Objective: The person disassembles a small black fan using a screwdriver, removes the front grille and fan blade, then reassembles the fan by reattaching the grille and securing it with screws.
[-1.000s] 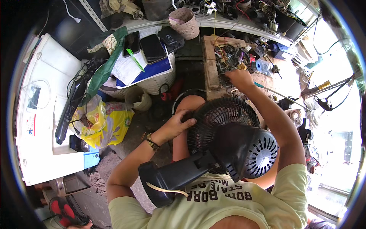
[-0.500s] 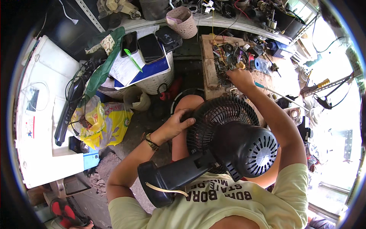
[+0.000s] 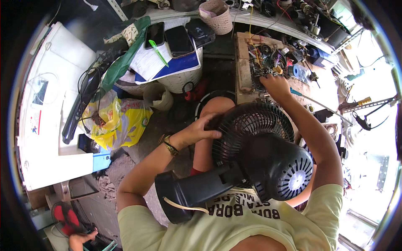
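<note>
A black electric fan (image 3: 201, 186) rests across my lap, its round motor cover facing up and a pale cord looped at its base. My left hand (image 3: 205, 129) grips the near left rim of the fan's wire guard (image 3: 228, 125), thumb on the outside, other fingers partly hidden. My right hand (image 3: 274, 85) reaches past the guard to a wooden tray (image 3: 243, 67). Its fingers are bent down into a heap of small metal parts (image 3: 261, 69); whatever they pinch is hidden. Beside that wrist lies a long screwdriver (image 3: 320, 105) with a teal handle.
Left of the tray, two phones (image 3: 179, 41), papers and a green pen (image 3: 158, 53) lie on a woven basket (image 3: 184, 81). A yellow plastic bag (image 3: 127, 125) stands by a white cabinet (image 3: 58, 54). Loose fan parts crowd the right. Another person's limb (image 3: 81, 239) shows lower left.
The whole view has shifted, so most surroundings sit further right and higher. My left hand stays on the fan guard, and my right hand stays down in the small parts.
</note>
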`<state>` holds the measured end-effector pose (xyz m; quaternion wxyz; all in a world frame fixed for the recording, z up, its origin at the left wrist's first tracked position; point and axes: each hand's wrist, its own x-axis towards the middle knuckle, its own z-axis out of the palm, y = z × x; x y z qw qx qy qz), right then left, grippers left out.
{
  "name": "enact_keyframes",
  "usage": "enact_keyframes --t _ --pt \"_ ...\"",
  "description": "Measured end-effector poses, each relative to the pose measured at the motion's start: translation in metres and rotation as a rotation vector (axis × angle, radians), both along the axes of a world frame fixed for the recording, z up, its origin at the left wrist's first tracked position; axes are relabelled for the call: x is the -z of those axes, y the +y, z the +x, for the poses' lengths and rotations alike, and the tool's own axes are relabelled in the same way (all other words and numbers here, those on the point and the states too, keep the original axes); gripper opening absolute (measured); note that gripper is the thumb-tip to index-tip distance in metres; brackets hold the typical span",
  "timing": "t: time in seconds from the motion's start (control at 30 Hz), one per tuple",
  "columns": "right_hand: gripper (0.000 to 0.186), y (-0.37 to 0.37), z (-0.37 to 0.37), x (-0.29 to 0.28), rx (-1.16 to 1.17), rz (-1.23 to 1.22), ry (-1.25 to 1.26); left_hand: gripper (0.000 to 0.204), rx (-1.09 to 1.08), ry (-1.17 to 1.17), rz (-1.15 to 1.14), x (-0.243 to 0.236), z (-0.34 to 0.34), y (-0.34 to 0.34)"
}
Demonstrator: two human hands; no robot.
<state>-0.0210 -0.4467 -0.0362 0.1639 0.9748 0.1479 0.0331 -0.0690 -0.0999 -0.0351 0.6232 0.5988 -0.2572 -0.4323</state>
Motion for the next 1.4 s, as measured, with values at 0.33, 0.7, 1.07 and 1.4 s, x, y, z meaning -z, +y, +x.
enact_keyframes --t 0.33,0.7,1.07,1.4 --pt "0.016 -0.004 0.01 0.009 -0.075 -0.053 -0.046 0.081 0.04 0.006 0.069 0.0 0.003 0.014" --pt "0.015 -0.005 0.017 -0.017 -0.055 0.071 -0.027 0.069 -0.002 -0.073 0.032 0.008 0.009 0.011" --pt "0.022 0.071 -0.016 -0.178 -0.018 1.398 0.656 0.028 -0.584 -0.571 -0.512 -0.081 0.04 -0.063" --pt "0.02 0.091 -0.022 -0.189 -0.03 1.443 0.591 0.013 -0.648 -0.268 -0.729 -0.08 0.039 -0.078"
